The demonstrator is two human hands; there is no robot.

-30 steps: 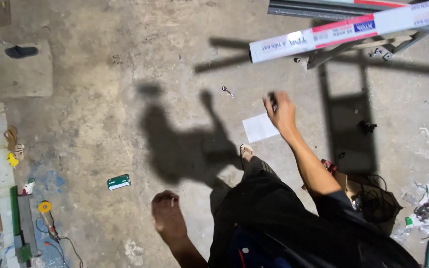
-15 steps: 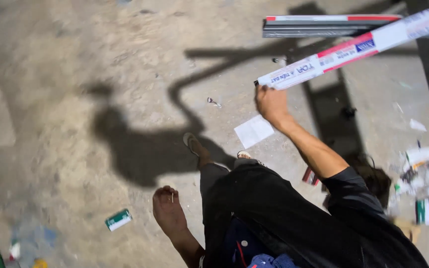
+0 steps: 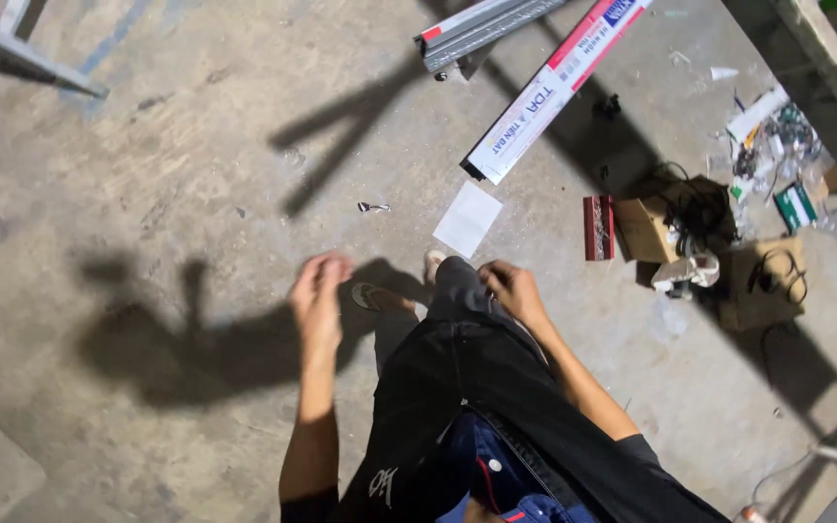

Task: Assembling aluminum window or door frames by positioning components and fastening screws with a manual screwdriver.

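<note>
grey concrete floor [image 3: 147, 145], white paper sheet [image 3: 468, 219], red-and-white long box [image 3: 554, 89], black trousers [image 3: 457, 387]

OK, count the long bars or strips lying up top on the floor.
2. A grey metal bar lies at the top centre; a white strip with a red edge lies just right of it. More may run out of view.

I am looking down at a bare grey concrete floor [image 3: 147, 145], stained and dusty, with hard light throwing long dark shadows [image 3: 196, 339] across it. A grey metal frame leg [image 3: 21, 58] is standing at the upper left. Cardboard boxes and tangled wires [image 3: 719, 242] are lying cluttered along the right.
</note>
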